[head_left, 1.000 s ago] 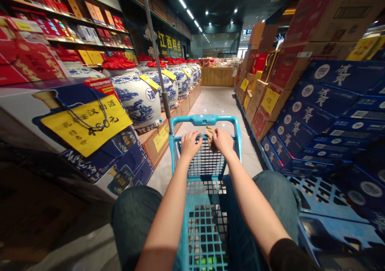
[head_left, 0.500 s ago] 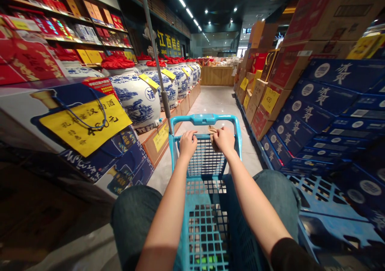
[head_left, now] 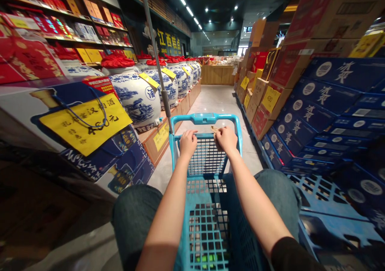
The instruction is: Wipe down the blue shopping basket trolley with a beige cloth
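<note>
A turquoise plastic shopping cart [head_left: 197,202] with grid walls stands between my knees. My left hand [head_left: 188,144] is closed over the left part of the top rim of its far grid panel. On the right part of that same rim is my right hand [head_left: 227,140], its fingers pinching a crumpled tan cloth [head_left: 214,130] against the rim. Most of the cloth is hidden behind the fingers. Beyond both hands rises the cart's handle [head_left: 205,119], which neither hand touches. Something green [head_left: 207,259] shows through the grid at the bottom.
Boxed liquor with a yellow price sign [head_left: 87,122] and blue-and-white jars [head_left: 135,100] line the left. A metal pole [head_left: 156,58] rises by the cart's left side. Stacked blue cartons [head_left: 321,92] and a blue pallet [head_left: 333,223] flank the right. The tiled aisle [head_left: 216,98] runs ahead.
My right hand has slid slightly to the right along the rim, taking the cloth with it. My left hand stays in place on the rim.
</note>
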The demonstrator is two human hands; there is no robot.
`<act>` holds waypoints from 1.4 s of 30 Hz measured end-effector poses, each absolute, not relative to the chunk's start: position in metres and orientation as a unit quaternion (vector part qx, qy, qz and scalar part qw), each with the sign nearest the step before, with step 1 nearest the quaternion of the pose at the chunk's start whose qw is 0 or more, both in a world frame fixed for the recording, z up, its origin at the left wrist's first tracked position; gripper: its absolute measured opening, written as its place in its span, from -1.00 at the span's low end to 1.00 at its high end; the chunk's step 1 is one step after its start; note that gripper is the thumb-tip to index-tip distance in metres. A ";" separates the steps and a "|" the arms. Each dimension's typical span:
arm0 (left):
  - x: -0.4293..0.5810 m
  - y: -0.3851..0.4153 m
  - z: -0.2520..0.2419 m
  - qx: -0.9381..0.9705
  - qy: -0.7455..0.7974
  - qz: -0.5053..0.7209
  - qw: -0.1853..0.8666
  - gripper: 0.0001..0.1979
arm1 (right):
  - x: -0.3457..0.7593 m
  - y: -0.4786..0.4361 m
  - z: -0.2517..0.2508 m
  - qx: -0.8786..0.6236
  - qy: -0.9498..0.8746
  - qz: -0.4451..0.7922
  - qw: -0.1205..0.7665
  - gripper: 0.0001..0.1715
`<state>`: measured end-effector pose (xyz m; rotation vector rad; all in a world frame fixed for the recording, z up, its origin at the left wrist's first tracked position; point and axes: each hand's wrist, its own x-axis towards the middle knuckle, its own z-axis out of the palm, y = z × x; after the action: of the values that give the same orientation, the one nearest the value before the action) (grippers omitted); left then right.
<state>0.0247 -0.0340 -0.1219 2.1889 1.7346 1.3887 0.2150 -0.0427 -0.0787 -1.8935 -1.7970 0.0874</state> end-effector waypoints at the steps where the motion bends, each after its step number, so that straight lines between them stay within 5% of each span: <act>1: 0.025 -0.034 -0.122 0.702 0.555 0.446 0.010 -0.62 | 0.218 -0.042 -0.080 -0.708 -0.656 0.022 0.262 -0.59; 9: 0.025 -0.033 -0.123 0.708 0.560 0.431 0.004 -0.62 | 0.179 -0.051 -0.087 -0.492 -0.833 -0.007 0.253 -0.57; 16: 0.026 -0.033 -0.122 0.703 0.555 0.446 0.012 -0.61 | 0.213 -0.049 -0.075 -0.692 -0.678 0.021 0.249 -0.61; 23: 0.026 -0.035 -0.122 0.712 0.556 0.428 0.006 -0.66 | 0.181 -0.050 -0.089 -0.503 -0.819 0.018 0.275 -0.57; 30: 0.030 -0.037 -0.119 0.712 0.562 0.421 -0.006 -0.67 | 0.208 -0.035 -0.082 -0.684 -0.689 0.056 0.234 -0.57; 38: 0.032 -0.040 -0.118 0.731 0.531 0.428 -0.014 -0.70 | 0.177 -0.052 -0.086 -0.507 -0.818 0.032 0.270 -0.56; 42: 0.029 -0.037 -0.119 0.719 0.541 0.436 -0.009 -0.66 | 0.197 -0.045 -0.080 -0.614 -0.742 0.054 0.265 -0.62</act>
<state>0.0294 -0.0371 -0.1192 2.2715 1.7107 1.3788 0.1971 -0.0454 -0.0798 -1.6589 -2.0042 0.1468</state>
